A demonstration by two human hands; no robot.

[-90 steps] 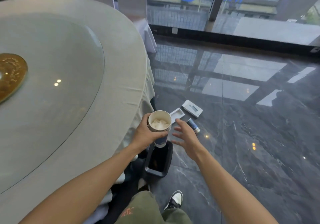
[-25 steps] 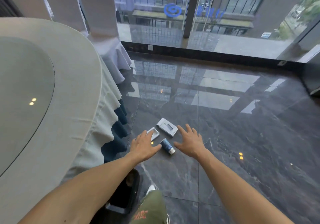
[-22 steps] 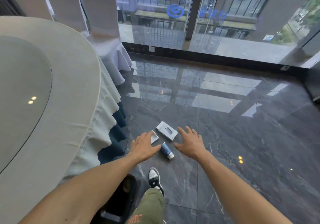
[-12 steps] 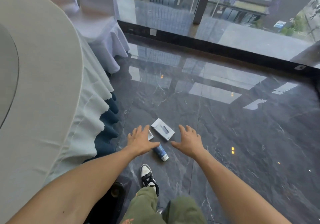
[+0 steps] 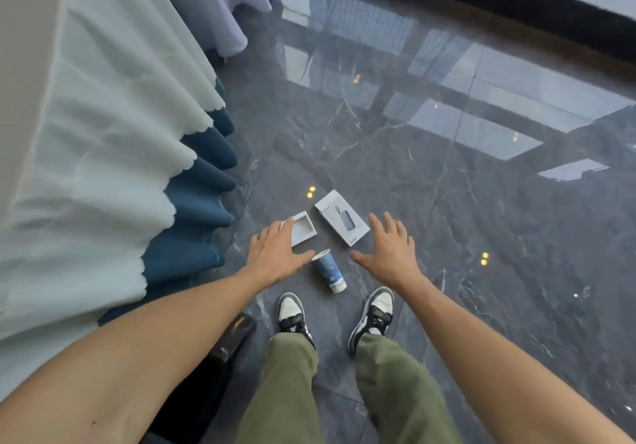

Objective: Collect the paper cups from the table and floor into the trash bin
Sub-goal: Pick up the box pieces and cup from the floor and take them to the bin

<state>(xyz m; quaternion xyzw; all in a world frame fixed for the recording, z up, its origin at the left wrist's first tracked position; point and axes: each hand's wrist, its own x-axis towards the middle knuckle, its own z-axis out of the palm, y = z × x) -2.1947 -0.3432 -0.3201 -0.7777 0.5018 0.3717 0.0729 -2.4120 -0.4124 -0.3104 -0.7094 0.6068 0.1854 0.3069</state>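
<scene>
A blue paper cup [image 5: 331, 270] with white ends lies on its side on the dark marble floor, just ahead of my two shoes. My left hand [image 5: 277, 251] hovers to the cup's left, fingers spread and empty, its thumb near the cup's rim. To the cup's right my right hand [image 5: 389, 250] is held out, also open and empty. The black trash bin [image 5: 229, 344] stands at the lower left beside my left leg, mostly hidden under my left forearm.
A small open white box tray [image 5: 303, 227] and a flat white box [image 5: 341, 217] lie on the floor just beyond the cup. The table's pale cloth and blue skirt [image 5: 192, 209] hang at the left. Covered chairs [image 5: 220, 6] stand behind.
The cup I held over the bin 3.6 s ago is gone from my left hand. I have stepped forward and looked down; the floor cup now lies right before my feet, between my hands.
</scene>
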